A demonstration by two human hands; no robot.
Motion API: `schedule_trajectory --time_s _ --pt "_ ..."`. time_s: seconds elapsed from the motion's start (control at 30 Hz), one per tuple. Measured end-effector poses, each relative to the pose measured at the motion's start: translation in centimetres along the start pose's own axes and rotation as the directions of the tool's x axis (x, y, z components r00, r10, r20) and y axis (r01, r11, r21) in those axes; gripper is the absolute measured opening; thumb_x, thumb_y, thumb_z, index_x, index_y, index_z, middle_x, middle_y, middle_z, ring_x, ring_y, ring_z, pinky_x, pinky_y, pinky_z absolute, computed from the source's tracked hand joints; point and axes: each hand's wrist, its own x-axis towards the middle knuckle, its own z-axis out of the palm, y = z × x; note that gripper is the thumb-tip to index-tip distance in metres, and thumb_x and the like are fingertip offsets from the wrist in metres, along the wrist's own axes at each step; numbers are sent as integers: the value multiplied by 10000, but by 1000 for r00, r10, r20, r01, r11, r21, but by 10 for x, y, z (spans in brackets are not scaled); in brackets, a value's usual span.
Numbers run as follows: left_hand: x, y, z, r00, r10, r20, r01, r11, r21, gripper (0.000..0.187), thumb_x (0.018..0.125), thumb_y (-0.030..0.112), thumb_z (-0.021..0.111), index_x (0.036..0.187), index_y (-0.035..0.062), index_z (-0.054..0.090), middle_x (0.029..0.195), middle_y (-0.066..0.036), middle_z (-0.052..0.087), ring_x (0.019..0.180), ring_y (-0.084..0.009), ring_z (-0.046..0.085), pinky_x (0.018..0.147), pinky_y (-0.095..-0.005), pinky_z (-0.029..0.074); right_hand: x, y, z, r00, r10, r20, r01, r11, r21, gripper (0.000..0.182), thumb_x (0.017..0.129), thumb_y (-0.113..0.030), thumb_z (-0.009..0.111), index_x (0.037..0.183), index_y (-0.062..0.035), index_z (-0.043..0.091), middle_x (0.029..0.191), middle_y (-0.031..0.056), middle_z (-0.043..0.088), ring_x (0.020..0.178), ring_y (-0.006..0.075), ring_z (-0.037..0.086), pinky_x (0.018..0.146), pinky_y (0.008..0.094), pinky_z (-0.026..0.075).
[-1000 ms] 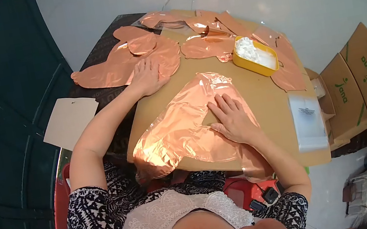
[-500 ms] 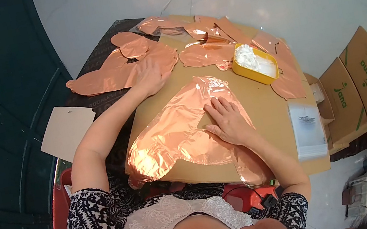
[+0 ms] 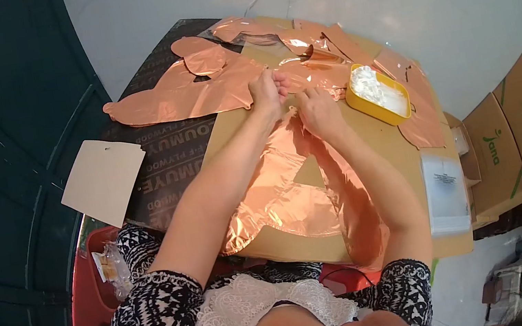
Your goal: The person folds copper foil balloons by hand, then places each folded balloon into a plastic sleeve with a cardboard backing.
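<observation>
A large copper-coloured foil piece (image 3: pixel 266 190) with a triangular opening lies on the cardboard in front of me. At its far tip, my right hand (image 3: pixel 320 110) has its fingers closed, and what they pinch is hidden. Just to the left, my left hand (image 3: pixel 269 90) is raised with curled fingers; anything between them is too small to make out. Another foil piece (image 3: pixel 173 98) extends to the left behind my left hand. More copper foil (image 3: pixel 311 72) lies beyond both hands, beside a yellow tub (image 3: pixel 374 113) of white powder.
Flat cardboard (image 3: pixel 379 201) covers much of the dark plywood table (image 3: pixel 168 153). A beige card (image 3: pixel 103 180) is at the left edge, a clear plastic packet (image 3: pixel 444 190) at the right. Cardboard boxes (image 3: pixel 496 149) stand right of the table, near a red chair (image 3: pixel 86 298).
My left hand has left the far-left foil and moved right; my right hand has moved up to the near foil's tip. The hands are now close together. The whole view has shifted slightly.
</observation>
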Motion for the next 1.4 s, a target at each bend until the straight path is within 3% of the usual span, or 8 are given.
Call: schedule_trajectory --time_s 0.2,0.4,0.7,0.8,1.0,1.1,1.3,1.4 --pt "-4 -21 -7 988 152 -9 -152 981 -122 427 909 340 473 626 33 562 551 -91 579 383 -106 441 369 -233 334 34 19 34 990 -59 130 77 988 -137 132 770 -92 575 851 -4 631 883 163 632 852 327 613 759 412 489" --pt "4 -27 -11 977 199 -77 -209 965 -156 419 930 369 441 696 41 558 601 -92 597 418 -112 477 388 -223 355 49 24 44 969 -86 231 115 987 -114 141 798 -76 550 828 -1 665 901 176 652 881 317 638 772 390 526" --pt "17 -44 -12 952 289 -102 -285 957 53 322 942 283 467 895 -16 576 748 -86 579 565 -120 530 443 -241 413 51 38 63 992 125 24 -126 992 15 123 756 -108 639 782 3 683 800 186 668 814 333 659 697 424 521" --pt "12 -44 -5 971 237 -36 -235 970 64 301 948 245 466 948 -28 592 797 -96 594 607 -140 562 506 -258 464 45 49 65 891 448 -72 -386 832 397 140 754 -120 669 784 16 677 749 192 668 752 334 659 678 428 499" --pt "5 -35 -5 963 212 165 -243 949 200 377 960 227 459 1208 -28 584 911 -103 626 796 -161 606 725 -289 509 38 68 86 781 604 160 -513 473 716 158 780 -131 725 760 12 662 654 92 633 599 166 577 578 345 451" --pt "2 -32 -4 958 213 190 -251 946 205 412 962 227 456 1277 -21 550 962 -105 625 834 -161 597 759 -290 502 39 60 72 748 617 245 -527 329 783 199 791 -132 745 687 -18 619 613 20 572 587 97 509 544 295 421" --pt "5 -33 -6 968 139 211 -203 924 323 411 968 227 460 1275 -33 544 1024 -99 622 853 -160 584 759 -294 501 36 71 73 768 575 282 -504 271 820 282 815 -158 752 643 -81 542 613 -28 526 569 63 449 516 253 373" --pt "12 -36 -10 953 135 271 -225 916 333 409 972 235 465 1259 -42 551 1010 -100 627 869 -164 583 755 -294 502 39 65 58 714 602 357 -455 12 890 258 829 -158 736 671 -87 546 635 -27 531 585 55 446 522 238 363"
